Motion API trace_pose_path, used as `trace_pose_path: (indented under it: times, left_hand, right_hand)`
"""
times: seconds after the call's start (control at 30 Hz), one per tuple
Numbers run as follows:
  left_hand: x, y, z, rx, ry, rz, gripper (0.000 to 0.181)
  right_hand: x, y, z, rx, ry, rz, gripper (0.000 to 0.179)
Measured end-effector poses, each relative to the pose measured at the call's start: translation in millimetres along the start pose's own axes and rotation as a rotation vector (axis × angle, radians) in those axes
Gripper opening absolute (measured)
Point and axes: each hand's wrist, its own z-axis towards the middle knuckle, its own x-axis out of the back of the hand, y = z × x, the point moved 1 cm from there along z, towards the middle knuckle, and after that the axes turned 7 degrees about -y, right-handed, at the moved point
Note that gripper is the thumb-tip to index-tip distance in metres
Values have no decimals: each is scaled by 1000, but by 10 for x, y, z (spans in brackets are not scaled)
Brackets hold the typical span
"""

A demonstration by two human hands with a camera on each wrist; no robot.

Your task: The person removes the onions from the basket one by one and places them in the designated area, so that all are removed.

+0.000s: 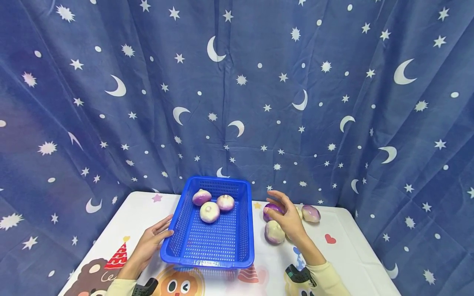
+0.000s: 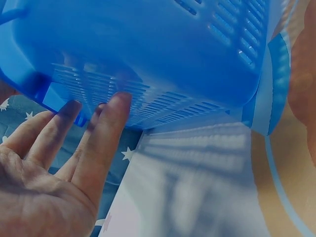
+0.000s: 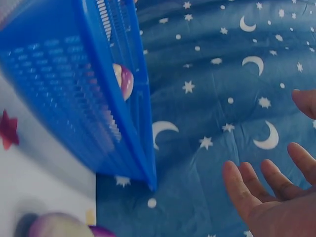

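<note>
A blue plastic basket [image 1: 207,262] with slotted walls holds three purple-and-white turnips [image 1: 209,212] toward its far end. My left hand [image 1: 148,242] is at the basket's left side, its fingers extended along the outer wall [image 2: 98,98] and the thumb near the rim. Right of the basket, my right hand [image 1: 290,220] hovers over a group of turnips, fingers spread and nothing held. Near it lie a deep purple turnip [image 1: 269,213], a paler turnip [image 1: 275,232] and another turnip [image 1: 311,214]. The hand partly hides a further pale one.
A white table cover [image 1: 333,263] with printed cartoon figures lies under everything. Behind the table hangs a dark blue curtain [image 1: 259,102] with moons and stars, close to the basket's far end. Dark straps [image 1: 300,274] sit on both wrists.
</note>
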Motion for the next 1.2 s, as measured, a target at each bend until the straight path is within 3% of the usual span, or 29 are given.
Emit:
trace_pose_path:
  times: [0.37,0.6,0.73,0.97,1.2]
  left_hand:
    - [13,11,-11,-5,-2,1,64]
    - [2,15,-5,-3,2,3,64]
    - [0,9,-11,4,3,-1,65]
    - [1,31,-1,0,-4,4,65]
    - [-4,5,1,13,7,6,64]
  right_hand:
    - [-396,-110,154,-93,-78,45,61]
    - [-620,-95,235,-122,-93,10,59]
    - [-725,-56,272,-168,-142,10,59]
    - [-880,-64,391,-168,-188,50,58]
    - [-1021,-22,493,-252,-227,91,56]
